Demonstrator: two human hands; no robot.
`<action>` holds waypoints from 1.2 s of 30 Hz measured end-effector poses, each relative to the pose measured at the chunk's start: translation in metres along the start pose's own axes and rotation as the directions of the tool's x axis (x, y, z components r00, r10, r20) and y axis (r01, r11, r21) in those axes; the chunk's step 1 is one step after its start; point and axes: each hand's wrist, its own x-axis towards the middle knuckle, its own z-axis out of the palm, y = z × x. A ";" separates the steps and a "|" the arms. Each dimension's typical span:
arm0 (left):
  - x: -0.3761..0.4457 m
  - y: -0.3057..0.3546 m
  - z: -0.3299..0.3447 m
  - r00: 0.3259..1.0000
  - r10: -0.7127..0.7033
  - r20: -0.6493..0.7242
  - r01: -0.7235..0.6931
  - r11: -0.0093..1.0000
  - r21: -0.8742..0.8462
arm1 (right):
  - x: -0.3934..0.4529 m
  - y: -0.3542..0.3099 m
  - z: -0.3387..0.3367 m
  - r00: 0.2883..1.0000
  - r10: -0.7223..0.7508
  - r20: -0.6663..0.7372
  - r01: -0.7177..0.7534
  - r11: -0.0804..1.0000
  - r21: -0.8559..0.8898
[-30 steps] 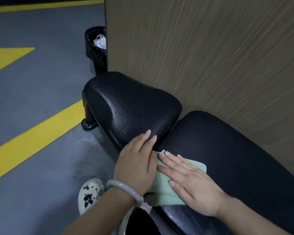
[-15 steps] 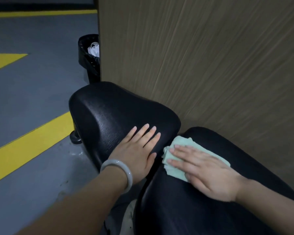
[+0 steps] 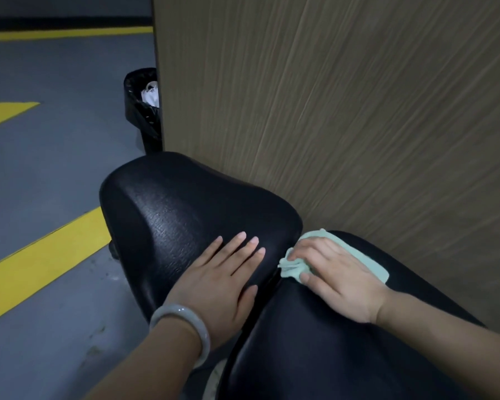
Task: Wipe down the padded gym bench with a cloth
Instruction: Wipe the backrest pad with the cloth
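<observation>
Pressing the cloth [image 3: 370, 256] onto the back pad [image 3: 344, 356], right hand [image 3: 338, 277] bunches its edge; left hand [image 3: 223, 281] lies spread on the seat pad [image 3: 179, 206].

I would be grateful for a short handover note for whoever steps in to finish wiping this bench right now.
Left hand: flat, fingers straight, resting on the seat pad; holds nothing.
Right hand: on the green cloth, fingers curled over its bunched front edge, pressing it onto the long pad at the end nearest the seat pad, close to the wooden panel.
Done: cannot tell which areas are already wiped.
Left: likely the seat pad and the rest of the long pad towards the camera.
</observation>
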 end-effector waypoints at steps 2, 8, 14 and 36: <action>0.000 0.000 0.000 1.000 0.009 -0.017 -0.010 1.000 -0.017 | -0.003 -0.001 -0.001 0.998 -0.037 0.043 0.035 0.998 0.058; 0.001 -0.001 0.001 1.000 0.021 -0.016 -0.020 1.000 0.010 | 0.016 0.030 -0.016 0.992 -0.075 0.103 0.071 0.997 0.042; 0.000 -0.001 0.002 0.998 0.035 -0.052 -0.035 0.999 -0.001 | 0.024 0.034 -0.012 0.984 0.177 0.009 -0.177 0.984 -0.014; 0.000 -0.003 0.004 0.996 0.044 -0.079 -0.045 0.999 -0.012 | 0.008 0.023 -0.002 0.887 0.444 -0.130 -0.451 0.892 -0.030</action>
